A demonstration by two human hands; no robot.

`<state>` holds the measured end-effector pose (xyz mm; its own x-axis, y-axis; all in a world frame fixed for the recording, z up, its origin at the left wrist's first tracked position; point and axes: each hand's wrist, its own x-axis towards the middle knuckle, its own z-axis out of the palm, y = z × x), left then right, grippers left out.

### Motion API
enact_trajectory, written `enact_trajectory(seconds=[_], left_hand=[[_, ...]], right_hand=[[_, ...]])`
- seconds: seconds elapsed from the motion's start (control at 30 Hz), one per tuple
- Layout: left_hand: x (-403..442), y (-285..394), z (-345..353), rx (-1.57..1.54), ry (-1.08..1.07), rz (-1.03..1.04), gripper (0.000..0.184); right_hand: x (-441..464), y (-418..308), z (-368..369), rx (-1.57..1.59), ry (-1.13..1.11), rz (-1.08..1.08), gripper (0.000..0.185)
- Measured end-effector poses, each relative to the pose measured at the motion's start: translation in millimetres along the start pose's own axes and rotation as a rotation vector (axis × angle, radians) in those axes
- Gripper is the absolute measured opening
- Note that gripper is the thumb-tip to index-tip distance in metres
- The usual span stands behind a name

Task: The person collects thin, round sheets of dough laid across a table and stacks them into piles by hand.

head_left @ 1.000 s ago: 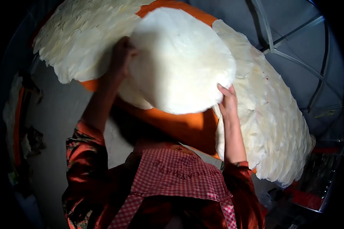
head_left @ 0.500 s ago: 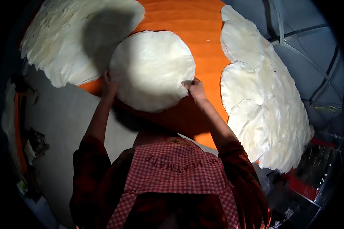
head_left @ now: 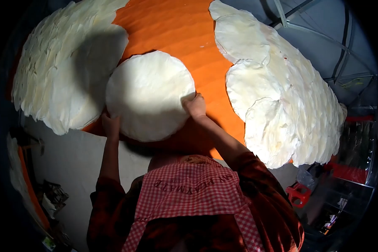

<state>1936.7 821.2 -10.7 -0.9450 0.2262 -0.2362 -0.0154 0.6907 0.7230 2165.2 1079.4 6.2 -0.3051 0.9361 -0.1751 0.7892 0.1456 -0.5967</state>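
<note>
A: Change over the last second?

B: Left hand [head_left: 110,125]: closed on the near-left rim, fingers partly lost in shadow. Disc [head_left: 151,98]: spans the gap between both hands; appears lower than a second ago. Right hand [head_left: 196,106]: closed on the right rim, fingers curled, no slack seen.

A: Meaning?

B: Judged: raised carrying has given way to low positioning. Full contact with the surface: cannot tell.

A: Surface?

B: Left of the grip, left pile [head_left: 50,80], its edge meeting the disc in view. Past the grip, orange sheet [head_left: 172,29], also showing between right hand and right pile [head_left: 298,109].

A: Room?

B: Below-left of the grip, pale floor [head_left: 77,159]. Far right of it, red stool [head_left: 298,194]; above that, beyond right pile, grey wall [head_left: 319,50] with poles.
</note>
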Motion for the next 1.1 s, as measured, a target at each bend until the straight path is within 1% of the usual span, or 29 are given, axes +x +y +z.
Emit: enact_trajectory(seconds=[0.1,0.13,0.23,0.3,0.4,0.43,0.47,0.5,0.53,0.57,0.6,0.63,0.7,0.77,0.83,0.87,0.9,0.97,1.03,1.07,1.1], left_hand=[[2.2,3.5,-1.7,-0.02,-0.061,-0.096,0.073],[2.9,4.1,-2.1,-0.021,-0.085,-0.141,0.072],[11.7,-4.7,3.6,-0.208,-0.119,-0.2,0.071],[13.1,-7.9,1.9,-0.33,-0.166,-0.165,0.07],[11.8,-2.4,2.3,-0.436,-0.249,-0.139,0.067],[8.9,1.1,-0.8,-0.456,-0.257,-0.136,0.066],[6.6,5.8,-2.8,-0.383,-0.282,-0.132,0.064],[6.8,5.3,-5.6,-0.311,-0.28,-0.136,0.061],[17.1,-27.7,10.5,-0.209,-0.105,-0.108,0.065],[9.3,-19.6,10.5,-0.26,-0.047,-0.224,0.062],[-7.4,3.9,3.7,-0.186,-0.057,-0.257,0.06],[-23.3,25.1,-0.3,-0.112,-0.083,-0.288,0.059],[-43.8,-10.6,44.0,-0.022,-0.109,-0.086,0.059],[-81.4,23.1,40.5,-0.098,-0.29,-0.041,0.068],[-99.9,40.5,40.5,0.121,-0.066,0.347,0.068],[-100.3,52.9,40.2,0.232,0.058,0.536,0.068],[-98.9,72.4,35.6,0.238,0.059,0.71,0.068],[-107.5,99.0,26.3,0.262,0.041,1.042,0.069],[-104.2,98.3,35.2,0.276,-0.061,1.072,0.069],[-101.6,94.6,41.7,0.28,-0.117,1.09,0.07],[-93.7,78.1,54.3,0.264,-0.112,1.116,0.069]], right_hand=[[7.9,-8.4,-10.2,0.144,-0.183,0.186,0.047],[15.1,-1.7,-5.0,0.291,-0.26,0.216,0.046],[28.3,10.6,0.0,0.692,-0.461,0.29,0.041],[17.9,-16.2,-30.5,0.908,-0.564,0.309,0.035],[15.2,-22.5,-29.9,0.88,-0.527,0.18,0.032],[14.0,-21.2,-29.1,0.914,-0.557,0.209,0.036],[15.1,-19.6,-28.4,0.945,-0.615,0.224,0.04],[17.7,-18.8,-27.8,1.002,-0.653,0.22,0.037],[18.9,-13.3,-27.7,1.056,-0.692,0.229,0.035],[17.8,-9.6,-30.9,1.01,-0.636,0.196,0.035],[20.3,3.2,-35.7,0.943,-0.581,0.148,0.033],[16.0,5.9,-57.2,0.932,-0.582,0.134,0.036],[16.4,23.6,-90.6,0.902,-0.563,0.227,0.041],[23.8,60.1,-95.2,0.775,-0.428,0.361,0.044],[32.2,94.6,-92.7,0.716,-0.529,0.33,0.05],[36.9,107.2,-87.3,0.633,-0.5,0.25,0.051],[43.8,113.2,-74.1,0.755,-0.436,0.073,0.058],[35.8,89.8,-70.2,0.804,-0.249,-0.028,0.064],[42.0,103.8,-71.9,0.231,-0.004,0.005,0.066],[35.4,96.3,-62.2,0.286,0.071,-0.082,0.066],[20.7,72.3,-60.7,-0.076,0.206,-0.212,0.063]])
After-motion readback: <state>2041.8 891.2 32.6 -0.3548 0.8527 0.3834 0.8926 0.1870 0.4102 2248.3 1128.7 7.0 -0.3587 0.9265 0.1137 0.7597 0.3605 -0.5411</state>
